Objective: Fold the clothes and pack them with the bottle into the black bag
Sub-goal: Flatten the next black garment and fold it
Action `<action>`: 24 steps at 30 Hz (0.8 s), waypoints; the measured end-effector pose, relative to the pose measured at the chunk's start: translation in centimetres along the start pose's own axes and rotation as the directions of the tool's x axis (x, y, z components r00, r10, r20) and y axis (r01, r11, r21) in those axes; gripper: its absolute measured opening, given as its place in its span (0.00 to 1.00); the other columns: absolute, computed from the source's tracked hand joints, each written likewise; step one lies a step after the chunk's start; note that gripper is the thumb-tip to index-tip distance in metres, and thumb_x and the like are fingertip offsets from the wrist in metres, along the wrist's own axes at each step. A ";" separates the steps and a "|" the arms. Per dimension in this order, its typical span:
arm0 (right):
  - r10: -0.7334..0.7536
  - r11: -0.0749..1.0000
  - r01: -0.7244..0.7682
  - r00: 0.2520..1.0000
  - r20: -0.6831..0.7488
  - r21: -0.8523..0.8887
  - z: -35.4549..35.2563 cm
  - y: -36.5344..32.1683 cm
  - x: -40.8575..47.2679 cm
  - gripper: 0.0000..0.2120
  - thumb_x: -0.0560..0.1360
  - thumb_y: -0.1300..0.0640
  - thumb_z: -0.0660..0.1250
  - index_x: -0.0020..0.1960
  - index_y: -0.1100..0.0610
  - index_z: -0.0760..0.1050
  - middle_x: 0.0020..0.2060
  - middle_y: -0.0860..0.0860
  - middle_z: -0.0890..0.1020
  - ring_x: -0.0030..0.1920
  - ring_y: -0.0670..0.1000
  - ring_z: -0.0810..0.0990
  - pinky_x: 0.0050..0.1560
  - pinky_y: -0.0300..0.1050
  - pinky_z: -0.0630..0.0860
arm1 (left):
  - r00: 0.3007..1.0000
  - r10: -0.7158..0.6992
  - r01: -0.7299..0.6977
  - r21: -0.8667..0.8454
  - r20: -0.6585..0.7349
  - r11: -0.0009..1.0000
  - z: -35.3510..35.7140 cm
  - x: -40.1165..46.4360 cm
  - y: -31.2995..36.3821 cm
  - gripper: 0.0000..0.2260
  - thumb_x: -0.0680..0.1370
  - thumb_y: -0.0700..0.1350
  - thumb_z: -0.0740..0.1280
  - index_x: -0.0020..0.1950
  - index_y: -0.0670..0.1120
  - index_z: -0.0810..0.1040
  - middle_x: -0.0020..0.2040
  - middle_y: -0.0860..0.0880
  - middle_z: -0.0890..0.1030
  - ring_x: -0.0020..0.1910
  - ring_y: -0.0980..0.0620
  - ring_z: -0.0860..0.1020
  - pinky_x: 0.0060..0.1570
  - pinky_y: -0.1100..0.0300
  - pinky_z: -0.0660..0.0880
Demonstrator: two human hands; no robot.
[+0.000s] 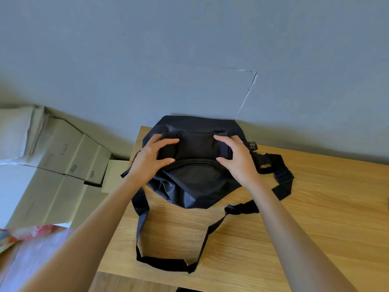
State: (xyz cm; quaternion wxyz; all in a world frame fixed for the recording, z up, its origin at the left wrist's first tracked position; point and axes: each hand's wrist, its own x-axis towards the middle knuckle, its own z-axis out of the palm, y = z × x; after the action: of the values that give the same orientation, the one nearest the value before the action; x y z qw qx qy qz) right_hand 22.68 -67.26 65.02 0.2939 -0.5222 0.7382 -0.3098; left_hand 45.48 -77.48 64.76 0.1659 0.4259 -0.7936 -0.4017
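Head view: left hand [151, 157] and right hand [235, 154] each gripped an end of folded black clothes [195, 146], fingers curled round it, at the mouth of the bag [193, 186] on the table [315, 207]. Folding looked done; clothes going in. Bottle not visible, cannot tell if packed.

Black bag [189, 186], black folded cloth [195, 146], light wood-grain table [315, 207], grey wall [189, 49].

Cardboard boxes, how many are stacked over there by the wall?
3 clearly: one box nearest the wall, a second beside it, a third next to the wooden table. Larger cartons lie under them; others may be hidden.
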 end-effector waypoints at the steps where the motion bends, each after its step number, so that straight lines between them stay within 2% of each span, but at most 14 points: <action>1: -0.012 1.000 0.012 1.000 -0.006 0.013 -0.2 -0.1 0.0 0.27 0.73 0.63 0.70 0.69 0.48 0.69 0.54 0.49 0.71 0.57 0.50 0.73 0.55 0.42 0.71 | 1.000 0.007 -0.007 0.020 0.002 1.000 -0.2 0.0 0.0 0.24 0.74 0.41 0.71 0.61 0.67 0.71 0.63 0.56 0.65 0.48 0.58 0.70 0.46 0.68 0.69; 2: -0.030 0.999 0.030 0.999 -0.014 0.021 -0.5 -0.2 -0.1 0.28 0.73 0.62 0.70 0.70 0.48 0.68 0.54 0.49 0.72 0.55 0.48 0.74 0.54 0.41 0.72 | 1.000 0.019 -0.018 0.068 -0.009 0.998 -0.3 0.0 0.0 0.23 0.74 0.42 0.71 0.63 0.62 0.72 0.65 0.54 0.65 0.47 0.53 0.71 0.48 0.63 0.71; 4: -0.054 0.999 0.054 0.997 -0.048 0.005 -1.4 -0.2 -0.4 0.29 0.74 0.60 0.69 0.72 0.46 0.65 0.54 0.47 0.73 0.47 0.44 0.74 0.47 0.36 0.71 | 0.997 0.048 -0.037 0.175 -0.060 0.984 -0.7 0.0 0.0 0.21 0.74 0.45 0.70 0.66 0.57 0.72 0.68 0.50 0.63 0.47 0.54 0.70 0.51 0.57 0.73; 5: -0.050 0.999 0.049 0.996 -0.070 -0.011 -2.0 0.0 -0.6 0.29 0.75 0.61 0.68 0.72 0.46 0.64 0.54 0.46 0.73 0.44 0.44 0.74 0.44 0.34 0.70 | 0.994 0.059 -0.037 0.213 -0.097 0.976 -0.8 -0.1 0.1 0.21 0.75 0.47 0.70 0.67 0.57 0.72 0.69 0.49 0.62 0.51 0.54 0.68 0.55 0.56 0.72; 6: -0.044 0.999 0.041 0.995 -0.089 -0.033 -2.5 0.3 -0.7 0.29 0.75 0.61 0.68 0.72 0.46 0.64 0.55 0.46 0.73 0.45 0.44 0.74 0.44 0.33 0.68 | 0.988 0.081 -0.045 0.248 -0.134 0.968 -0.9 -0.2 0.4 0.21 0.75 0.50 0.68 0.68 0.56 0.71 0.69 0.48 0.62 0.54 0.54 0.65 0.58 0.55 0.69; 8: -0.055 0.992 0.043 0.994 -0.096 -0.122 -3.4 1.0 -0.9 0.29 0.74 0.63 0.68 0.71 0.49 0.65 0.59 0.48 0.73 0.55 0.46 0.72 0.52 0.35 0.67 | 0.969 0.192 -0.131 0.334 -0.155 0.933 -0.6 -0.4 1.3 0.20 0.76 0.55 0.63 0.69 0.56 0.70 0.70 0.49 0.63 0.59 0.51 0.64 0.61 0.51 0.65; 9: -0.065 0.982 0.050 0.995 -0.078 -0.183 -3.6 1.4 -0.9 0.29 0.74 0.64 0.68 0.71 0.50 0.66 0.62 0.49 0.73 0.61 0.48 0.69 0.57 0.37 0.67 | 0.960 0.254 -0.197 0.367 -0.115 0.909 -0.1 -0.4 1.8 0.21 0.77 0.57 0.60 0.69 0.56 0.70 0.70 0.50 0.64 0.62 0.49 0.64 0.61 0.49 0.64; 11: -0.069 0.961 0.058 0.997 -0.032 -0.271 -3.8 2.1 -0.9 0.29 0.73 0.63 0.70 0.71 0.52 0.66 0.67 0.49 0.70 0.67 0.50 0.65 0.64 0.42 0.65 | 0.938 0.343 -0.336 0.377 0.051 0.863 1.4 0.0 3.0 0.22 0.78 0.58 0.55 0.71 0.57 0.67 0.72 0.52 0.64 0.70 0.49 0.60 0.65 0.47 0.60; 13: -0.074 0.954 0.071 0.997 0.002 -0.291 -3.7 2.7 -0.7 0.28 0.73 0.62 0.70 0.71 0.53 0.66 0.70 0.48 0.67 0.70 0.50 0.63 0.67 0.45 0.63 | 0.899 0.370 -0.433 0.357 0.232 0.828 3.2 0.5 3.8 0.23 0.79 0.60 0.52 0.73 0.57 0.63 0.75 0.54 0.61 0.75 0.52 0.53 0.71 0.49 0.52; 15: -0.095 0.936 0.098 0.995 0.024 -0.339 -3.7 3.1 -0.4 0.28 0.73 0.60 0.70 0.72 0.53 0.66 0.72 0.48 0.65 0.72 0.50 0.62 0.69 0.48 0.63 | 0.863 0.362 -0.484 0.374 0.353 0.791 4.6 1.1 4.0 0.25 0.79 0.63 0.47 0.75 0.57 0.58 0.77 0.55 0.56 0.76 0.56 0.46 0.73 0.51 0.41; 18: -0.167 0.866 0.177 0.984 0.065 -0.468 -3.6 3.7 -0.1 0.30 0.74 0.59 0.70 0.73 0.55 0.65 0.74 0.49 0.62 0.75 0.51 0.58 0.72 0.51 0.61 | 0.846 0.310 -0.491 0.407 0.434 0.770 5.6 1.4 3.6 0.28 0.77 0.66 0.41 0.75 0.58 0.50 0.77 0.57 0.47 0.75 0.58 0.38 0.71 0.53 0.30; 21: -0.218 0.777 0.242 0.969 0.112 -0.581 -3.2 4.2 0.3 0.29 0.74 0.58 0.69 0.73 0.57 0.64 0.75 0.51 0.60 0.76 0.52 0.54 0.74 0.51 0.56 | 0.841 0.287 -0.490 0.421 0.459 0.763 5.7 1.1 3.2 0.28 0.77 0.65 0.43 0.75 0.58 0.45 0.77 0.58 0.43 0.75 0.58 0.36 0.71 0.53 0.29; 23: -0.262 0.704 0.269 0.959 0.113 -0.657 -2.8 4.5 0.4 0.29 0.72 0.61 0.69 0.72 0.60 0.66 0.74 0.54 0.63 0.75 0.54 0.56 0.74 0.50 0.54 | 0.841 0.265 -0.488 0.450 0.472 0.748 5.9 0.7 3.0 0.28 0.78 0.64 0.45 0.76 0.58 0.43 0.77 0.58 0.42 0.75 0.57 0.36 0.71 0.53 0.29; 24: -0.279 0.674 0.272 0.955 0.104 -0.687 -2.5 4.6 0.4 0.29 0.71 0.62 0.71 0.70 0.62 0.67 0.72 0.56 0.66 0.74 0.55 0.59 0.73 0.51 0.56 | 0.841 0.256 -0.489 0.466 0.477 0.738 6.0 0.6 2.9 0.28 0.78 0.64 0.45 0.76 0.58 0.43 0.77 0.57 0.41 0.75 0.57 0.36 0.71 0.52 0.30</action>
State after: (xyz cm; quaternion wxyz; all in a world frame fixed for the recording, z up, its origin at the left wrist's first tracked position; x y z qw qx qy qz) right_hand 17.94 -66.09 63.06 0.0232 -0.6975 0.7142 -0.0537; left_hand 39.94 -74.04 63.29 -0.0482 0.1977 -0.9628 -0.1779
